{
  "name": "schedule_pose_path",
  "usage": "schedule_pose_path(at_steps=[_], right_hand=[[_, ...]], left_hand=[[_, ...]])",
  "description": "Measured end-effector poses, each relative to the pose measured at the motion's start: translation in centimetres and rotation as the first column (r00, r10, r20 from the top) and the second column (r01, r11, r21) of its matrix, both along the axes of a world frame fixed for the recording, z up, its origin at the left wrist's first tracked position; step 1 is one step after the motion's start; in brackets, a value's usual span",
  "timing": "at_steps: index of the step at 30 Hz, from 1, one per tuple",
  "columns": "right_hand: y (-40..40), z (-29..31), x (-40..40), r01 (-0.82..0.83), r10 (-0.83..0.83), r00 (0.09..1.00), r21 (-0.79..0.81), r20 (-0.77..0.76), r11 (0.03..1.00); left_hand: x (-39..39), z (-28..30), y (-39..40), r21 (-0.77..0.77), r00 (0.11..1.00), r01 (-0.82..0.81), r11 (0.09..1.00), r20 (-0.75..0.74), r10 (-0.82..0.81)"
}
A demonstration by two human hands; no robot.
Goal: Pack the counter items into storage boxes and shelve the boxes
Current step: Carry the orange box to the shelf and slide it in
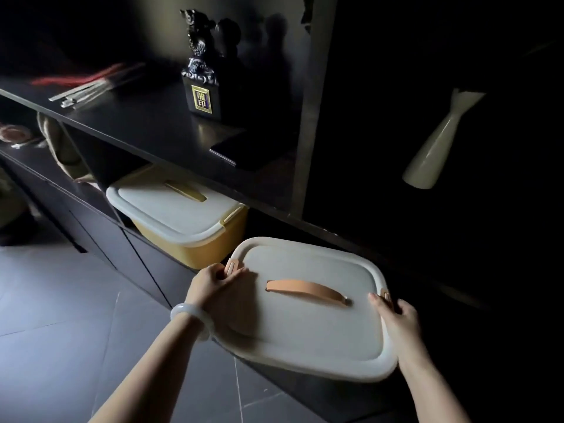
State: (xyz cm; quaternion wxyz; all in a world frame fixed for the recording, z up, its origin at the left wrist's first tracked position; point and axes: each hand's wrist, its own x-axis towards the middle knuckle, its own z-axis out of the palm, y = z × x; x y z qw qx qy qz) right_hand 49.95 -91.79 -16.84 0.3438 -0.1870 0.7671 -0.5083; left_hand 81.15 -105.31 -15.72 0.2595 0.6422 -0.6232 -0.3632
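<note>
Head view, hands point(213, 277) gripping smooth rounded box point(311, 325)

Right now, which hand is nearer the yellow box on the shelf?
Left. The left hand grips the near box on the side just below the yellow box; the right hand holds the far side.

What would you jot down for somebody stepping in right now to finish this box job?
Left hand: grips the left end of the held box by its clip.
Right hand: grips the right end by the other clip.
Held box: lid on, in front of the lower shelf opening, not yet in.
Done: yellow box, lidded, sits on the lower shelf.
Left: slide the held box in beside it.
</note>
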Motion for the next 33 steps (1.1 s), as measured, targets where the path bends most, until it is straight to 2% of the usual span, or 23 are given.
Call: schedule_pose_path(at_steps=[10,18,22,24,25,28,33], right_hand=[[-0.3,-1.9,2.0,0.176,-0.169,0.983,0.113,-0.069,0.978],[-0.3,-1.6,3.6,0.241,-0.226,0.967,0.133,-0.114,0.961],[-0.3,-1.7,3.7,0.263,-0.245,0.96,0.141,-0.133,0.954],[-0.2,-1.8,3.9,0.261,-0.243,0.961,0.145,-0.133,0.954],[-0.2,-1.9,4.0,0.265,-0.245,0.96,0.147,-0.138,0.953],[-0.3,-2.0,4.3,0.297,-0.27,0.947,0.154,-0.171,0.942],[-1.0,-2.2,5.1,0.334,-0.305,0.935,0.158,-0.182,0.929]], left_hand=[[-0.7,-2.6,-4.9,0.014,0.99,0.14,0.99,-0.033,-0.139],[-0.9,-2.6,-7.1,0.039,0.98,0.192,0.981,-0.061,-0.19],[0.2,-2.3,-5.5,0.068,0.981,0.178,0.982,-0.085,-0.172],[1.5,-3.0,-3.1,0.158,0.979,0.149,0.976,-0.163,-0.123],[2.2,-3.4,-1.6,0.236,0.964,0.14,0.962,-0.255,-0.078],[3.3,-3.3,2.2,0.445,0.848,0.247,0.861,-0.53,0.031],[2.9,-2.5,2.9,0.354,0.794,0.338,0.872,-0.605,-0.063]])
